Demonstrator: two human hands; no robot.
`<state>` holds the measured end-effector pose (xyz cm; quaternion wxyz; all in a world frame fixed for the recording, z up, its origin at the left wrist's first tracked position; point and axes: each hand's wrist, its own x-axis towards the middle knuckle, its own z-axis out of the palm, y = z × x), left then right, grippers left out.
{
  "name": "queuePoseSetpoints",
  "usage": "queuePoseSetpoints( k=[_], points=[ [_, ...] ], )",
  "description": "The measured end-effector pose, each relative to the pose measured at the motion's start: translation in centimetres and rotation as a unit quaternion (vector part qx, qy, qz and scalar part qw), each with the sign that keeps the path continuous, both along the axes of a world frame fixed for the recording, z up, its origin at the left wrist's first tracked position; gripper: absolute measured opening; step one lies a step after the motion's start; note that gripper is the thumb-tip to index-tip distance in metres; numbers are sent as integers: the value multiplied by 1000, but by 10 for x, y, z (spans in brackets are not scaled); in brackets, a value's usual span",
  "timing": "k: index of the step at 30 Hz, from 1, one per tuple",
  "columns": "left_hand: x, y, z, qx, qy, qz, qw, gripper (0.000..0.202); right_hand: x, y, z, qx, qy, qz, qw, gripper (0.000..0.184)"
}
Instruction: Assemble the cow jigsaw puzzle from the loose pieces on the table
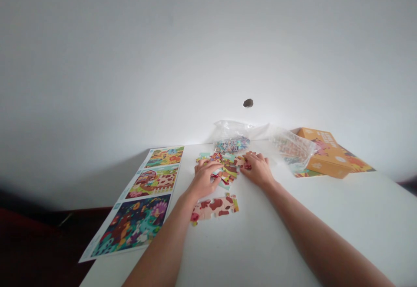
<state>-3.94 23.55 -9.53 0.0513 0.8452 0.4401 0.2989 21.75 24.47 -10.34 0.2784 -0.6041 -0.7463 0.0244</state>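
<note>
Both my hands rest on a heap of loose jigsaw pieces at the middle of a white table. My left hand lies over the left side of the heap, fingers curled onto a piece. My right hand lies on the right side, its fingers bent down on the pieces. What each hand pinches is too small to make out. A joined strip of brown-and-white pieces lies just in front of my left wrist.
A sheet with three picture guides lies at the left table edge. Two clear bags of pieces sit behind the heap. An orange puzzle box stands at the back right. A white wall rises behind.
</note>
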Motion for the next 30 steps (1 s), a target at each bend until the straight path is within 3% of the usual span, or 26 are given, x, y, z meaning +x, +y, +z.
queuePoseSetpoints(
  k=[5,12,18,30],
  points=[
    [1,1,-1,-2,-28,10,1000,41,0,-2,4,38,31,19,999,56],
    [4,-3,4,5,-60,16,998,83,-10,-20,22,92,37,137,986,55],
    [6,-2,2,5,-50,0,999,73,-16,-26,25,88,22,198,976,52],
    [12,-4,5,22,-65,23,997,50,-17,-27,24,81,26,196,977,55]
  ],
)
